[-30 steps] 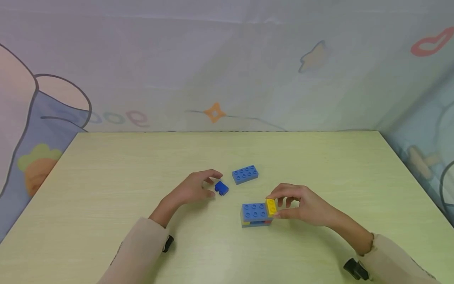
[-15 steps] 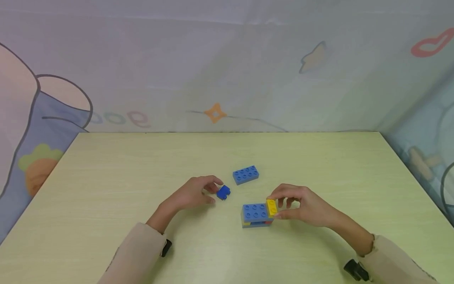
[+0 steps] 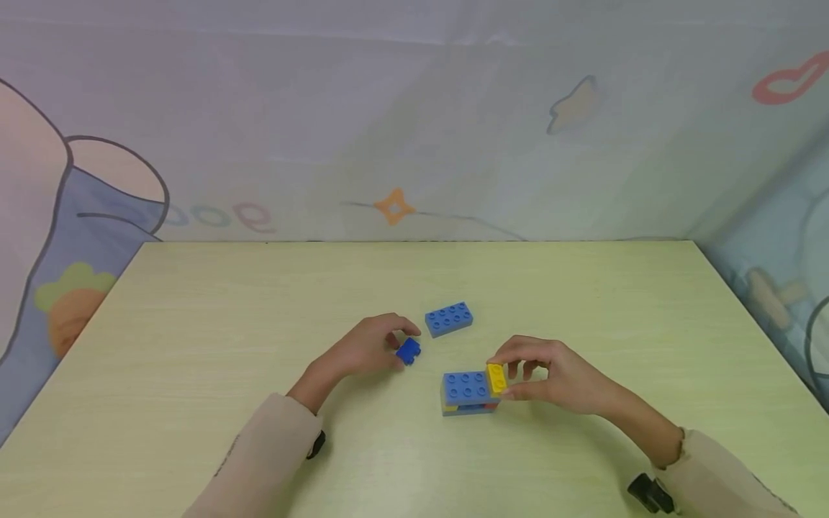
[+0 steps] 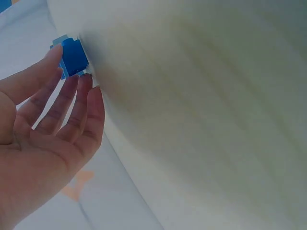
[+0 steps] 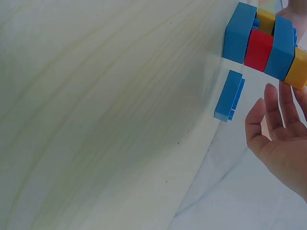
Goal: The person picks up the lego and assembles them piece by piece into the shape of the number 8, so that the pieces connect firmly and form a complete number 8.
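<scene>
1. Left hand (image 3: 370, 347): fingers parted around the small blue brick (image 3: 409, 351) on the table (image 3: 227, 309); contact cannot be told.
2. Right hand (image 3: 550, 373): pinches the yellow brick (image 3: 496, 379) atop the right end of the stack (image 3: 463, 388).
3. The long blue brick (image 3: 449, 319) lies beyond the stack.

A pale, wood-grained tabletop (image 3: 194, 324) reaches back to a light printed backdrop (image 3: 421, 108). Low near the backdrop's middle is an orange four-pointed star (image 3: 382, 207) on a thin line; higher, to the right, are a beige shape (image 3: 575, 104) and a red looped outline (image 3: 767, 93). At far left, a printed carrot (image 3: 76, 313) has green leaves (image 3: 74, 282).
</scene>
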The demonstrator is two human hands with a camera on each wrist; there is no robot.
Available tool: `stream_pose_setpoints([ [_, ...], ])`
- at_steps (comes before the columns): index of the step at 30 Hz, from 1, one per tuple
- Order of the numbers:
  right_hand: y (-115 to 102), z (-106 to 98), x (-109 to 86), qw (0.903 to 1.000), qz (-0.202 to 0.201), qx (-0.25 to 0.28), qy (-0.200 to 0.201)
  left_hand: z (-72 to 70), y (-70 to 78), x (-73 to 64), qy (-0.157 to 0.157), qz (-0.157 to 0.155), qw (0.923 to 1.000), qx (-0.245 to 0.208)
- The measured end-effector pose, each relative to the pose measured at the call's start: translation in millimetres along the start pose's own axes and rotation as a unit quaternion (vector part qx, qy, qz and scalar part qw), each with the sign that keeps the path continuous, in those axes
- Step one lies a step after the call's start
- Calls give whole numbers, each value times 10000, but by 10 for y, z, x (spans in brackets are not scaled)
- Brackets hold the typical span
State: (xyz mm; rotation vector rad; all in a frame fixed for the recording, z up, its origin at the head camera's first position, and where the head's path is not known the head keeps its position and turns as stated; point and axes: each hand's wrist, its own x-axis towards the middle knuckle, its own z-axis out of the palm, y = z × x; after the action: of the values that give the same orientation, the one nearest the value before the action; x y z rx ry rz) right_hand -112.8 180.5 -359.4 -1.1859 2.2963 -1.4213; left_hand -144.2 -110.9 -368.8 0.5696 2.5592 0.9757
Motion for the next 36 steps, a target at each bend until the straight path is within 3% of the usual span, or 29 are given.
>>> stream_pose_setpoints([
  [10,3,1,-9,10000,61,24,-10,58,27,36,127,-190,9992,317],
  [19,10,-1,-6,10000,-72,57,-15,18,109,-13,208,-406,9989,114],
  [28,-4,1,-2,10000,11,18,-10,-22,235,-171,579,260,9965,-546],
  [36,12,-5,2,9996,282,3,-66,64,457,-334,432,570,9860,-1506],
])
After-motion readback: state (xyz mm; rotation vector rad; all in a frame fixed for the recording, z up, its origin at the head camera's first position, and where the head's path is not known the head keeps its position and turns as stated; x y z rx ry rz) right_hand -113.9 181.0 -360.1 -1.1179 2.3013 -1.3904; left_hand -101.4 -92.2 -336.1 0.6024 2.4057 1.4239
